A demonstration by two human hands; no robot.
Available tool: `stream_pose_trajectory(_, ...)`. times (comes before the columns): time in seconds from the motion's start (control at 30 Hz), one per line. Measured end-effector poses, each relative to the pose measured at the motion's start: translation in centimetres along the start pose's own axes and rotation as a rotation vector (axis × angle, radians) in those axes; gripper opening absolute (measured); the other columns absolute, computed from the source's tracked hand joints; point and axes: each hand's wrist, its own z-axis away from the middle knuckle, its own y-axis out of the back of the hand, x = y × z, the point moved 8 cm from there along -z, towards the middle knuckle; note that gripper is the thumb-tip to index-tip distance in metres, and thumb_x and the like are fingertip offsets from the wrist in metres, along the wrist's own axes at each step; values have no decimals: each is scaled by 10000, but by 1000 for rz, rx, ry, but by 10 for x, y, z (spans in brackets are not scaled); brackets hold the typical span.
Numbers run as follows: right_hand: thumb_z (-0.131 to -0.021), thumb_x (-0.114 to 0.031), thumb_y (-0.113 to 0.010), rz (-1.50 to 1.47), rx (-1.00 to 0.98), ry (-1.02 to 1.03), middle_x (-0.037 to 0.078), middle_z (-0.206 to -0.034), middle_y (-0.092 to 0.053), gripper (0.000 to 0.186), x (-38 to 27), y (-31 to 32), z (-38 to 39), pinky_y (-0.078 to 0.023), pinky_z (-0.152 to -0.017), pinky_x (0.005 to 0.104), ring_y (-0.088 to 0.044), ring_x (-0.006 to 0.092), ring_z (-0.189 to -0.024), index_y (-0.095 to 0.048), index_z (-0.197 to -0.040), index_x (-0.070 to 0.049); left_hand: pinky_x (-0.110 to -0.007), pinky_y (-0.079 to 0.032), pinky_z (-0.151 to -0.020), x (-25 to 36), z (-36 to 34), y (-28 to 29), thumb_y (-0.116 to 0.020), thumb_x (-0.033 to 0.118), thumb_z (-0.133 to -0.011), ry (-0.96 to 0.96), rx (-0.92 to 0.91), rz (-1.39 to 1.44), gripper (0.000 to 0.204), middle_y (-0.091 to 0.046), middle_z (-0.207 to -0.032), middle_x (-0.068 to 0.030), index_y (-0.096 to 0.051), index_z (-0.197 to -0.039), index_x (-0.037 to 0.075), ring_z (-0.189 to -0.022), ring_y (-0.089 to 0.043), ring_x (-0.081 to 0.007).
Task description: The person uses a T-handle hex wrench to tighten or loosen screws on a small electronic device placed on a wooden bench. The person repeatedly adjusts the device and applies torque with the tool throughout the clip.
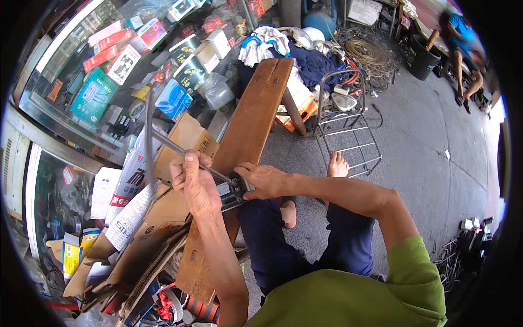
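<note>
A thin metal rod [173, 144] slants down from the upper left. My left hand [197, 185] is closed round it, thumb up. The rod's lower end meets a small dark metal device [235, 189] with a pale label, resting on a long brown wooden bench [248, 117]. Thumb and fingers of my right hand [267, 181] grip the device from its right side, partly covering it. Exactly how the rod end sits in the device is too small to tell.
Cardboard boxes [180, 147] crowd the bench's left side, before a glass display case [65, 120] full of packages. A metal folding cart frame [354, 144] stands on the right, near a clothes pile [310, 62] and coiled cable [368, 54]. Another person [463, 41] sits far right.
</note>
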Motion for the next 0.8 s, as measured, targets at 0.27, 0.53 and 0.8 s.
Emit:
stream_pose_trajectory(0.27,-831,-318,-781,31,-117,-74,238,-1331,-502,738,4,-7,-3,-500,-999,462,-560,423,-1224,-416,-1362,40,-340,-463,-732,4,5,-7,-640,398,-1002,-55,0,-238,363,-625,-920,-48,-602,-931,44,-791,-583,-171)
stream_pose_trajectory(0.53,-821,-332,-784,50,-92,-72,250,-1274,-543,693,3,-6,-4,-505,-989,465,-583,424,-1191,-446,-1310,25,-304,-424,-680,-1,6,-6,-582,412,-1036,-82,76,-162,349,-599,-908,-44,-573,-964,70,-781,-552,-146)
stream_pose_trajectory(0.8,-848,-350,-767,53,-149,-105,251,-1299,-543,741,4,-5,-3,-490,-1016,467,-557,427,-1236,-410,-1378,24,-311,-424,-702,1,5,-1,-566,385,-1049,-82,54,-276,353,-597,-887,-54,-589,-931,54,-792,-551,-146)
